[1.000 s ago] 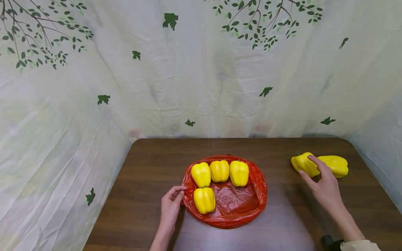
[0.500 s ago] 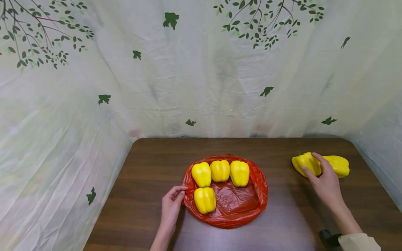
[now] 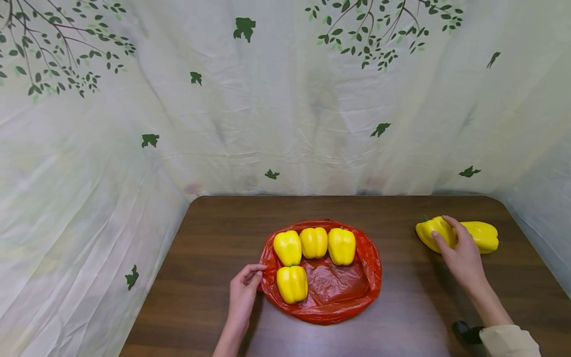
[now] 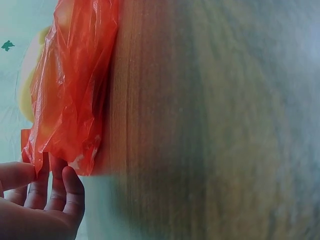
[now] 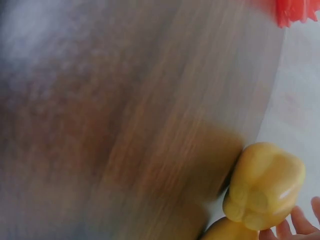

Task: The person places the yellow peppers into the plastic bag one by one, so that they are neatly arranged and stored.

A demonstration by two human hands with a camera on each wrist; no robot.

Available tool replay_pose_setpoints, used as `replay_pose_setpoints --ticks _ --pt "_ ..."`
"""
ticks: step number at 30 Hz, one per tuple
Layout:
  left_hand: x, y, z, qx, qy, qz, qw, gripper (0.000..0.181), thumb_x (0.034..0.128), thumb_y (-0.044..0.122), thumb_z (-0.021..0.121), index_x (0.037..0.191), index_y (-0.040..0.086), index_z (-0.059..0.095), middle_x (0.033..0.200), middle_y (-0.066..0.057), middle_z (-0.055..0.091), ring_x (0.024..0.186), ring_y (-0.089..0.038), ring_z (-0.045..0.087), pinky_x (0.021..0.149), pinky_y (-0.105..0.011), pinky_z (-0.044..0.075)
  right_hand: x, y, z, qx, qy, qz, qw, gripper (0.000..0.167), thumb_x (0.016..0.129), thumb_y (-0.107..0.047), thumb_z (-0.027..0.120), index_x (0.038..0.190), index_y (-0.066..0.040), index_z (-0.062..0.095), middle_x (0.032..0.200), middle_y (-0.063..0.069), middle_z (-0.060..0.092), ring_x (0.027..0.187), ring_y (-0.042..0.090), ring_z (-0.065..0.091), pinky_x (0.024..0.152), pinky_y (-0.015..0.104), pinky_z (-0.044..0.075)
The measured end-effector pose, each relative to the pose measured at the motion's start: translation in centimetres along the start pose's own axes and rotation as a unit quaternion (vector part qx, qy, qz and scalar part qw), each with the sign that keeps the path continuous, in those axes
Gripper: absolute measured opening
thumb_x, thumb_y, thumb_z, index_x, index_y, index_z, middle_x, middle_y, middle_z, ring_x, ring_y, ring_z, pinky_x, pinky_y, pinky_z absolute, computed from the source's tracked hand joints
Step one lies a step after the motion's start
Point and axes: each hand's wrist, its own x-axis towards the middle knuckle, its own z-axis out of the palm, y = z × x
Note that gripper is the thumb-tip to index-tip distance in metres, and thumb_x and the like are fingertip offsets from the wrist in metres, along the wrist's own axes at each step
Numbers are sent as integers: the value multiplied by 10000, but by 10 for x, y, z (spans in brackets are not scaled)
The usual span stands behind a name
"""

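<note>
A red plastic bag [image 3: 339, 285] lies spread on the table with its rim rolled round, several yellow bell peppers [image 3: 292, 284] inside it. My left hand [image 3: 243, 295] pinches the bag's left edge between thumb and fingers; the left wrist view shows the film [image 4: 75, 90] drawn to the fingertips. At the right, two more yellow bell peppers lie on their sides. My right hand [image 3: 461, 258] grips the left one, a bell pepper [image 3: 430, 232] with a green stem, its thumb in front and fingers over the top. Behind that hand, the other bell pepper [image 3: 484, 236] is partly hidden.
The brown wooden table [image 3: 214, 228] has rounded far corners. A pale curtain [image 3: 312, 124] printed with leaves hangs behind it and at both sides. A black strap [image 3: 466, 332] and a light sleeve [image 3: 510, 341] are at my right wrist.
My right thumb and fingers have closed round the left bell pepper of the pair. The left hand keeps its pinch on the bag. The head view has shifted slightly.
</note>
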Motion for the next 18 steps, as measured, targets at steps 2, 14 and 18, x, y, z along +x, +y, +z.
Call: replay_pose_setpoints --ticks 2,14,18 --pt "0 0 0 7 -3 -20 10000 193 972 9 549 1102 1 692 1051 -123 647 826 -202 583 714 -237 520 2 0 0 36 -9 9 10000 631 1023 -368 501 1507 -11 311 1468 331 319 1284 547 302 1025 709 227" --pt "1 0 0 13 -8 -39 10000 194 974 9 546 1103 5 691 1064 -123 648 827 -204 584 717 -238 520 10 8 5 306 -96 -305 9990 519 1056 -230 438 1494 19 317 1464 325 321 1286 523 309 1053 678 207" --pt "0 -1 1 -11 19 -12 10000 191 970 -2 547 1096 -3 690 1058 -132 648 804 -194 590 714 -235 521 10 10 6 409 -204 -193 9988 526 1068 -261 394 1506 13 298 1476 315 324 1282 501 327 1064 648 220"
